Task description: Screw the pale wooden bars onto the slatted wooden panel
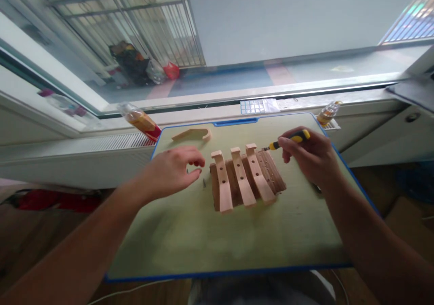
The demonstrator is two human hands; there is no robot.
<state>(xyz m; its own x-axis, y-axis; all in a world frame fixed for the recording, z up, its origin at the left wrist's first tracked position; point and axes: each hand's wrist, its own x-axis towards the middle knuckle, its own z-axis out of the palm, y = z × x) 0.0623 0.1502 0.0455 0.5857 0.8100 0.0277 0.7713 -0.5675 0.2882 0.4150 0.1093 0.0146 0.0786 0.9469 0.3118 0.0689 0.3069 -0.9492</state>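
My right hand (313, 158) grips a yellow and black screwdriver (299, 136), whose shaft points left past the far end of the wooden pieces. Three pale wooden hooks, the left one (223, 183), the middle one (243, 178) and the right one (260, 174), lie side by side across a brown, ridged board (271, 169). Each hook has dark holes along it. To the left of the board my left hand (174, 169) hovers, fingers curled and thumb apart, with nothing visible between them. A small screw (204, 183) is on the table by its fingertips.
Another bent wooden hook (193, 134) lies at the back left of the blue-edged table (271, 246). Bottles stand behind the table, one at the left (140, 122) and one at the right (328, 113). A blue and white gridded packet (254, 106) rests on the windowsill.
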